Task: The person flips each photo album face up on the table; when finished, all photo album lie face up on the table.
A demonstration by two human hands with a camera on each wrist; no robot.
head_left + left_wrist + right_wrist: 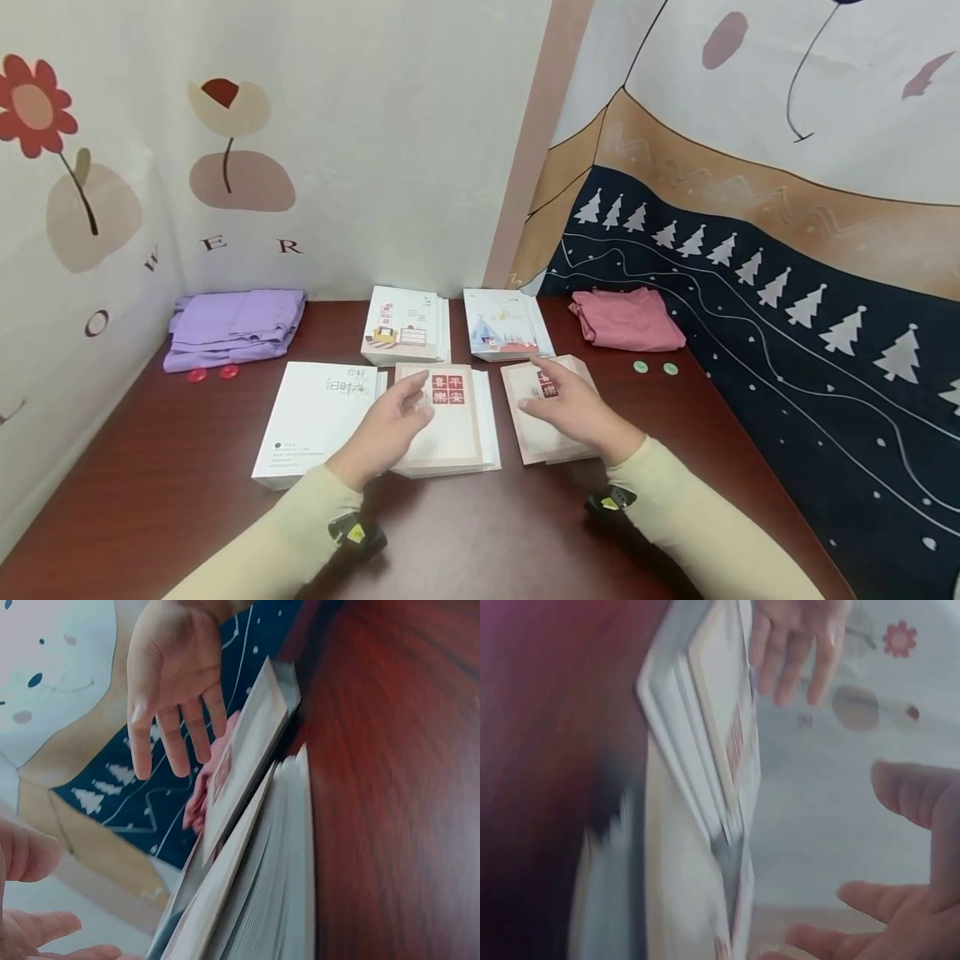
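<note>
In the head view my left hand (384,432) is over the middle stack of cream-covered booklets or cards (444,435), which has red square characters on top. My right hand (576,410) is over a similar cream stack (542,433) to the right. Both hands have loosely extended fingers and hold nothing. The left wrist view shows the thumb of that hand at the lower left, apart from the layered edges of a stack (274,877). From the right wrist, spread fingers appear beside the stacks (676,862), with a gap between.
A white stack (307,429) lies at the left. Two illustrated stacks, one left (405,310) and one right (495,308), are at the back. Folded purple cloth (236,325) with red buttons (228,371) sits left; pink cloth (630,319) with green buttons (641,367) sits right.
</note>
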